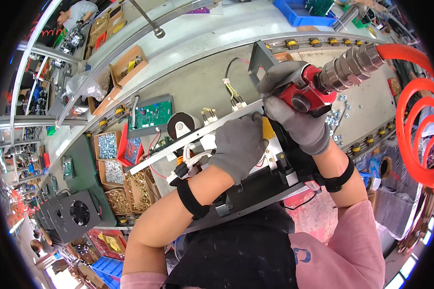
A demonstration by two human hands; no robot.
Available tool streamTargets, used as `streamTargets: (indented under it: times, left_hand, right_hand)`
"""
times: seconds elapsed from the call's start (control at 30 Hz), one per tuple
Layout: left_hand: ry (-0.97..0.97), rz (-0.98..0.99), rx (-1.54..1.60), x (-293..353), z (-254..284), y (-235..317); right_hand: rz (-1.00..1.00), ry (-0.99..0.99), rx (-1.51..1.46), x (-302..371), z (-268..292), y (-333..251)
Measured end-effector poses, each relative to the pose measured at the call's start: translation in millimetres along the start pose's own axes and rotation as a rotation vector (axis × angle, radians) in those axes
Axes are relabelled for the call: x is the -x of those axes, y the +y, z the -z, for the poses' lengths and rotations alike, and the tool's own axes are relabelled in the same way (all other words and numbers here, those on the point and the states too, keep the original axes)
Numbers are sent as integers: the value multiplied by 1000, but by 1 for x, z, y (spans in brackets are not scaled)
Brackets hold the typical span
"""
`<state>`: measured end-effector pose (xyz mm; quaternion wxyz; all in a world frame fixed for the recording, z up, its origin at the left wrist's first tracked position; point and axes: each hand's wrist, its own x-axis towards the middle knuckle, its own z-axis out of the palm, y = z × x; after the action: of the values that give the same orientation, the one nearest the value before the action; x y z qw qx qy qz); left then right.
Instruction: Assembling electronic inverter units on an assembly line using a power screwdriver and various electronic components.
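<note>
My right hand [301, 127], in a grey glove, is closed round a red air screwdriver [307, 91]. A metal coupling [349, 70] joins the tool to a coiled red hose [414, 101]. My left hand [240, 144], also gloved, is curled inside an open metal chassis, against its long pale rail [193, 139]; whatever its fingers hold is hidden. White connectors with wires [236, 102] stand along the rail. A round black part [182, 126] and bundled white wires [197, 156] sit by it. The screwdriver's tip is hidden behind my hands and the rail.
A green circuit board [152, 115] lies left of the chassis. Cardboard bins of screws and small metal parts [113, 171] stand farther left, near a black fan housing [77, 214]. Loose screws [340, 115] are scattered on the right. A blue bin [294, 14] is at the back.
</note>
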<state>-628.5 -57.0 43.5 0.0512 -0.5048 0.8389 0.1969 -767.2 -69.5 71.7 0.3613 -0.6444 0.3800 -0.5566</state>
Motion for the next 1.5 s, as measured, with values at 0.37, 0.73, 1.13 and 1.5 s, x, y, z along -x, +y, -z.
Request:
streamTargets:
  times: [0.37,0.73,1.13,1.5]
  left_hand:
    - [-301,138,1277,24,21,-29]
    - [-338,331,2004,37,4,-12]
    - [-276,338,2066,29,-8,-13]
    - [-369,147,1961,28,-4,-14]
  right_hand:
    - [216,260,-203,34,21,-70]
    - [267,188,-380,44,17,-77]
    - [266,218,-301,35,6,-66]
    - [252,167,-370,33,6,-65]
